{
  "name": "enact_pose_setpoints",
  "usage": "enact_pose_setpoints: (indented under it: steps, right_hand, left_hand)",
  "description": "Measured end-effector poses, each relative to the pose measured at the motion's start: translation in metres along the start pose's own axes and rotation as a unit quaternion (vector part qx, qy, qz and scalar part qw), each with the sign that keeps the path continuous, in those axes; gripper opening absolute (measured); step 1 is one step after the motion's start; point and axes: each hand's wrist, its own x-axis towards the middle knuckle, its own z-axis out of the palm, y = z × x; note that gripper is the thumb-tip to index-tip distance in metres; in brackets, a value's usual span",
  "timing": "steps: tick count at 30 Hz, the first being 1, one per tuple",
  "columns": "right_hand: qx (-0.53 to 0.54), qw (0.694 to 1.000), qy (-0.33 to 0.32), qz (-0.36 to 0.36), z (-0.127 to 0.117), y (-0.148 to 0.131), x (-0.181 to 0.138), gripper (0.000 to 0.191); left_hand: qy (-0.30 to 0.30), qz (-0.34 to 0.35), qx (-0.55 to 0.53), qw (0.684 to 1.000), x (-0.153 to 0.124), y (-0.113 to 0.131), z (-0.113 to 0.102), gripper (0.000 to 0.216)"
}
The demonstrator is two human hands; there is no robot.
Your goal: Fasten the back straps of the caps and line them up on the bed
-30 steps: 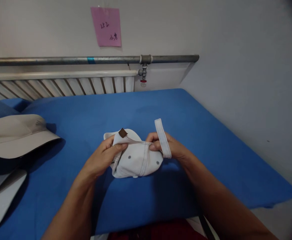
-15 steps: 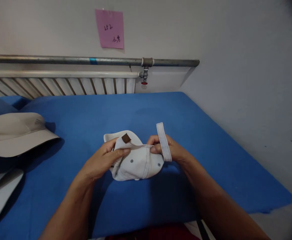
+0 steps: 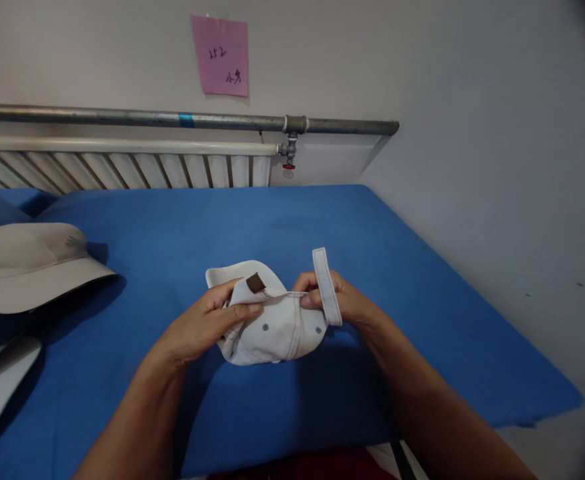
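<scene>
**Keeping the cap's back edge level between both hands**

I have the small white cotton cap with metal eyelets (image 3: pixel 272 327) held just above the blue cloth-covered bench (image 3: pixel 322 220), crown sagging toward me. My left hand (image 3: pixel 199 327) is closed on the folded rear edge, thumb pressed beside the brown leather tab (image 3: pixel 255 283). My right hand (image 3: pixel 342 300) pinches the same edge at the other side, with the white fabric adjuster strap (image 3: pixel 326 287) standing up over its fingers.

To do this well, I judge the pinches should stay close to the seam, so the soft cloth does not bunch (it looks limp and will slip easily). Equal tension matters.

The beige brimmed hat (image 3: pixel 32 267) lies well apart at the left.
</scene>
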Motion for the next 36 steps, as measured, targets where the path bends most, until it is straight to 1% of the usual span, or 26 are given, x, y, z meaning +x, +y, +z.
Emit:
enact_pose_setpoints:
  steps: [4,9,13,15,18,20,26,29,32,34,36]
  right_hand:
    - [-0.012,1.000,0.008,0.012,0.000,-0.001,-0.001,0.012]
    - [-0.019,1.000,0.012,0.012,0.001,-0.002,-0.001,0.011]
    - [-0.019,1.000,0.016,0.004,0.002,-0.003,-0.002,0.010]
    - [-0.033,0.999,0.036,-0.019,0.003,-0.004,-0.003,0.009]
    - [-0.068,0.989,0.097,-0.090,0.004,-0.006,-0.006,0.007]
    - [-0.095,0.979,0.129,-0.124,0.003,-0.006,-0.008,0.007]
    - [-0.173,0.954,0.158,-0.186,0.006,-0.014,-0.014,0.005]
    - [-0.214,0.939,0.178,-0.203,0.009,-0.018,-0.017,0.004]
    - [-0.226,0.934,0.189,-0.203,0.009,-0.015,-0.017,0.005]
    - [-0.219,0.931,0.205,-0.207,0.010,-0.011,-0.015,0.005]
    - [-0.208,0.927,0.222,-0.220,0.009,-0.008,-0.011,0.006]
  left_hand:
    - [-0.010,-0.004,-0.005,1.000,0.001,-0.001,-0.001,0.023]
    - [-0.004,-0.005,-0.002,1.000,-0.001,0.000,0.000,0.023]
    - [-0.006,-0.001,0.028,1.000,-0.002,0.000,0.000,0.024]
    - [-0.009,0.016,0.057,0.998,-0.002,0.000,-0.001,0.025]
    - [-0.021,0.045,0.095,0.994,-0.002,0.000,0.000,0.025]
    - [-0.022,0.055,0.117,0.991,-0.002,0.000,0.001,0.026]
    - [-0.009,0.084,0.161,0.983,-0.004,0.002,0.005,0.026]
    - [0.007,0.095,0.169,0.981,-0.006,0.003,0.005,0.025]
    - [0.037,0.106,0.176,0.978,-0.005,0.000,0.004,0.027]
    - [0.096,0.120,0.189,0.970,-0.003,-0.003,0.002,0.027]
    - [0.164,0.151,0.226,0.948,-0.001,-0.006,0.000,0.025]
